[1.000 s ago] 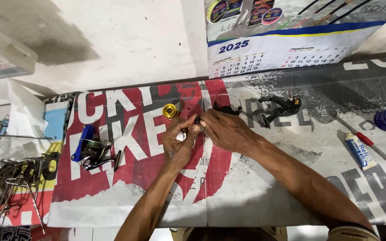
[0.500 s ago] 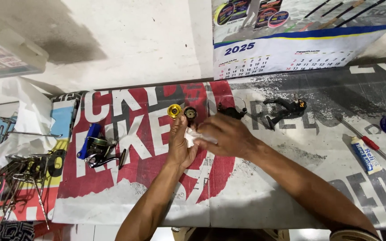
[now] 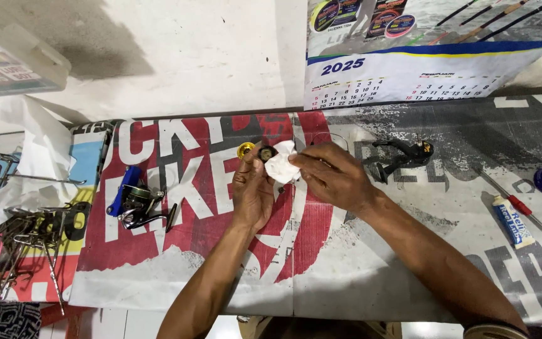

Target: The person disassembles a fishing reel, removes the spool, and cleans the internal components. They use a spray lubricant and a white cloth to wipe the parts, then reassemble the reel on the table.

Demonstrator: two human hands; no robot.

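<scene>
Since a moment ago, white tissue (image 3: 281,166) bunched larger between both hands — left hand (image 3: 252,188) pinches small dark round part (image 3: 266,152), right hand (image 3: 334,176) grips tissue; gold cap (image 3: 245,149) just beside.

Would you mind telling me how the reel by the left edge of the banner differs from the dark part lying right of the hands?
The blue-and-black reel looks bulkier and whole, with a blue piece; the dark part is slimmer and all black. The reel lies left of the left hand, the dark part beyond the right hand. Both rest untouched on the banner.
</scene>
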